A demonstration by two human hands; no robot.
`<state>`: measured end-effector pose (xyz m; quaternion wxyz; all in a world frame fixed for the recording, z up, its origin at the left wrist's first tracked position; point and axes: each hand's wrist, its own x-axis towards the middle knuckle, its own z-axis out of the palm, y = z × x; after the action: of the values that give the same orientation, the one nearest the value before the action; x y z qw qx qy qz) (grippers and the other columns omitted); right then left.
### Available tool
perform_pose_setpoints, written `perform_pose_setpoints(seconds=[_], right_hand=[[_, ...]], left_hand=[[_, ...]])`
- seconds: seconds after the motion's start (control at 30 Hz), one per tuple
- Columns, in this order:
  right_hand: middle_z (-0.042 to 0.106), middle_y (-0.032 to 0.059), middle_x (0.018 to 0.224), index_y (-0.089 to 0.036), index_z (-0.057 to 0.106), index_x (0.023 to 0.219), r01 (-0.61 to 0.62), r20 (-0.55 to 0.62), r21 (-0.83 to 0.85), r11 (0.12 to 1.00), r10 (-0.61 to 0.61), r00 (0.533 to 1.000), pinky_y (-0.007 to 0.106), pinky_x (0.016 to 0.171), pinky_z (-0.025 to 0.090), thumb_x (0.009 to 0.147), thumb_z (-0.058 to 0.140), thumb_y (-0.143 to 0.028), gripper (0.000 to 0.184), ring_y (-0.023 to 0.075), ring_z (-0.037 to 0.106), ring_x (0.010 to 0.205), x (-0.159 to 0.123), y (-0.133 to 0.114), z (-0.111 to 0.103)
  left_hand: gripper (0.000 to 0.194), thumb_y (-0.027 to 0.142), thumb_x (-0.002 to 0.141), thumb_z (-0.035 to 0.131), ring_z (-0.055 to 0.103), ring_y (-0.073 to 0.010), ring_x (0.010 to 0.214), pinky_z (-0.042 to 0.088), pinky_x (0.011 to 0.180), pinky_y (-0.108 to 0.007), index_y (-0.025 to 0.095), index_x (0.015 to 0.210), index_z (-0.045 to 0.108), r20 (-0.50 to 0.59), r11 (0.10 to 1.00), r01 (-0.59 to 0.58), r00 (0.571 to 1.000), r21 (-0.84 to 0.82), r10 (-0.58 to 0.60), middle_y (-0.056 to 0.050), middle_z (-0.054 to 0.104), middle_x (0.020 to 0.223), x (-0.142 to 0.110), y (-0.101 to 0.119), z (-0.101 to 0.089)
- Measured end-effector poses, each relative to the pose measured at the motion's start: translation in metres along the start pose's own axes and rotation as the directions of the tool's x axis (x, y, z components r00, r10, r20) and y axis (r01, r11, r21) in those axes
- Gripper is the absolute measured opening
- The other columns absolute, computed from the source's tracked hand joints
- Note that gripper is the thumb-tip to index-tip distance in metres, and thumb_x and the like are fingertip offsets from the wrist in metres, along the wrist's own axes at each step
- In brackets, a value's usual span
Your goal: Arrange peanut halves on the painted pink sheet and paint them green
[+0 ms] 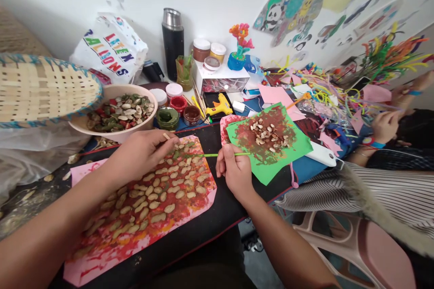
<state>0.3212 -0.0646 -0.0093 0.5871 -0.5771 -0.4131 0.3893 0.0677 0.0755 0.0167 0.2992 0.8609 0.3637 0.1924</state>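
Observation:
My right hand (pixel 236 175) is closed around the green handle of a thin paintbrush (pixel 210 155). The brush points left, its tip over the far part of a pink sheet (pixel 210 199) smeared with red, orange and green paint. Peanut shells (pixel 169 208) lie in rough rows across this sheet. Over the sheet's far edge is my left hand (pixel 144 153), fingers pinched together close to the brush tip. A small pale piece shows at those fingers, too little of it to name.
Behind the sheet stand a pink bowl (pixel 149 115) of painted and plain shells, open jars of green (pixel 167 118), red (pixel 178 104) and brown paint (pixel 191 116), and a yellow glue gun (pixel 220 106). Green paper (pixel 262 174) with shells lies right. Another person's hand (pixel 384 126) is at far right.

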Motion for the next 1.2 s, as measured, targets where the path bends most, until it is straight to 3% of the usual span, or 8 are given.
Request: perform_pose_setpoints(seconds=[0.47,1.2], right_hand=[[0.053,-0.007,0.051,-0.027,0.064,0.077,0.036,-0.062,0.023,0.999,-0.035,0.997,0.025,0.043,0.041,0.105,0.071,-0.101,0.079,0.0138,0.056,0.04,0.007,0.002,0.001],[0.054,-0.0074,0.049,-0.028,0.065,0.08,0.013,-0.047,-0.002,1.0,-0.013,0.999,0.026,0.046,0.04,0.106,0.071,-0.099,0.076,0.0141,0.055,0.042,0.013,0.004,0.01]], left_hand=[[0.08,0.091,0.115,0.04,0.09,-0.0323,0.097,0.069,0.093,-0.041,0.029,0.101,0.088,0.005,1.0,0.013,1.0,0.006,-0.013,-0.012,0.097,0.114,0.002,0.001,0.006],[0.08,0.092,0.114,0.04,0.088,-0.0324,0.094,0.066,0.09,-0.041,0.029,0.096,0.086,0.01,1.0,0.013,1.0,0.003,-0.013,-0.012,0.096,0.109,0.002,-0.001,0.005]])
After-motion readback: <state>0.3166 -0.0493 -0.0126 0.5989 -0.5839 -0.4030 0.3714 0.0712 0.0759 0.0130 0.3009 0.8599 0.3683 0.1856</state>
